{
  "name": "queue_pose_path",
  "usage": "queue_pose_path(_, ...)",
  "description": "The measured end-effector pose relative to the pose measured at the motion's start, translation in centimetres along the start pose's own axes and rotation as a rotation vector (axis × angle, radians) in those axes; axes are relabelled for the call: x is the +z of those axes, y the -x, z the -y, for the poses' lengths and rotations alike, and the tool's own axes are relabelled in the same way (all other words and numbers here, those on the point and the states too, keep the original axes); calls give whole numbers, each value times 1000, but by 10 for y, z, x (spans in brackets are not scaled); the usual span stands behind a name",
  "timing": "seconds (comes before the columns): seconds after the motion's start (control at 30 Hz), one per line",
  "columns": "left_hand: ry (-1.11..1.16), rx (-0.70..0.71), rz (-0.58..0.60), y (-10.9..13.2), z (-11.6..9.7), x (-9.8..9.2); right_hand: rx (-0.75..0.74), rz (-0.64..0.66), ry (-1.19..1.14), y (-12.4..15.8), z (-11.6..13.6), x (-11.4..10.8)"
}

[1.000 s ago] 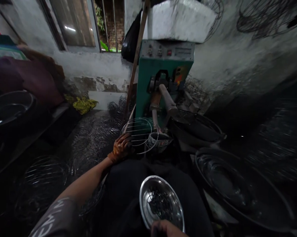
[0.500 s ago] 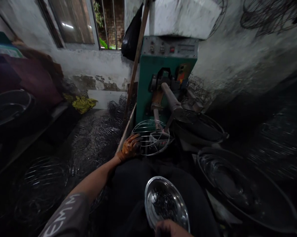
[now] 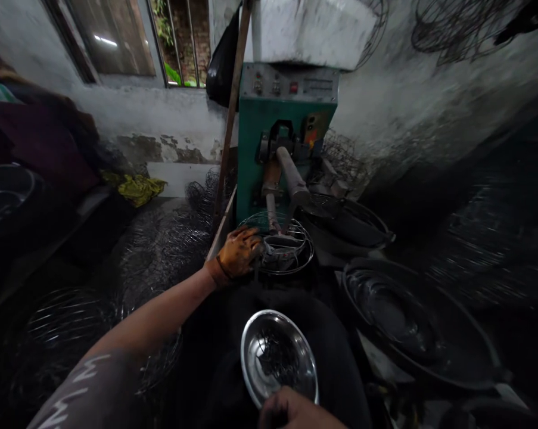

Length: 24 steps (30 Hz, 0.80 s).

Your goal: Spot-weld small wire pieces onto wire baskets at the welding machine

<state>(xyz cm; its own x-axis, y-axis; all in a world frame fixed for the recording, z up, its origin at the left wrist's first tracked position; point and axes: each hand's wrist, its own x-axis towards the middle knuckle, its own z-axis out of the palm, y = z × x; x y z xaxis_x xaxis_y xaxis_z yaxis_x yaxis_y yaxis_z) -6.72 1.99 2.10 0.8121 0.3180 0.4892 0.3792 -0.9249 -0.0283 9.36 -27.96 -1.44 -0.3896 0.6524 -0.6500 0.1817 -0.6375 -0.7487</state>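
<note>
Glove, orange-brown with dark stains, covers the left hand (image 3: 238, 252), which sits near the middle of the frame with its fingers bent over the left edge of a round wire rack (image 3: 286, 273). That grip is closed on the rim, though the thumb is hidden. The rack lies at the centre of the frame, just in front of a green machine (image 3: 251, 131), and in this view it overlaps the end of the machine's lower arm (image 3: 271, 208); whether the two touch, I cannot tell. A thicker upper arm (image 3: 292, 174) juts out above it, apart from the rack.

The right hand (image 3: 291, 410) is at the bottom edge of the frame, bare and dark-smudged, fingers curled at the near rim of a shiny metal bowl (image 3: 246, 333). I cannot tell whether it has hold of anything. Thin dark pieces (image 3: 275, 360) lie in a tangle inside the bowl, which rests on the person's dark-clothed lap.

Left of centre is a heap of wire (image 3: 161, 238), with a yellow cloth (image 3: 139, 189) above it. A large dark pan (image 3: 465, 357) fills the lower right, and a white box (image 3: 308, 36) sits on top of the machine
</note>
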Motion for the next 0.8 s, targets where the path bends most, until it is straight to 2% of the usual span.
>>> queue_pose_path(0.07,-17,-13,26,-11,-14,-11,-110,10,-99,2,15,-9)
queue_pose_path(0.1,-25,-27,27,-15,-21,-14,-199,-28,-148,4,25,-17)
queue_pose_path(0.13,-34,-46,21,-19,-28,-15,-302,-104,-175,6,36,-27)
queue_pose_path(0.27,-35,-155,-34,-22,-52,-5,-693,-619,-127,7,87,-75)
queue_pose_path(0.33,-18,-210,-87,-19,-60,5,-805,-779,-121,-5,107,-94)
queue_pose_path(0.37,-11,-226,-114,-16,-63,10,-835,-819,-128,-13,115,-101)
queue_pose_path(0.43,-19,-236,-155,-12,-67,17,-845,-857,-115,-31,124,-112)
queue_pose_path(0.53,-71,-233,-168,-9,-69,22,-777,-927,6,-51,126,-121)
queue_pose_path(0.63,-118,-234,-162,-9,-69,22,-707,-990,146,-58,125,-128)
queue_pose_path(0.8,-159,-247,-191,-10,-68,19,-587,-956,241,-61,126,-135)
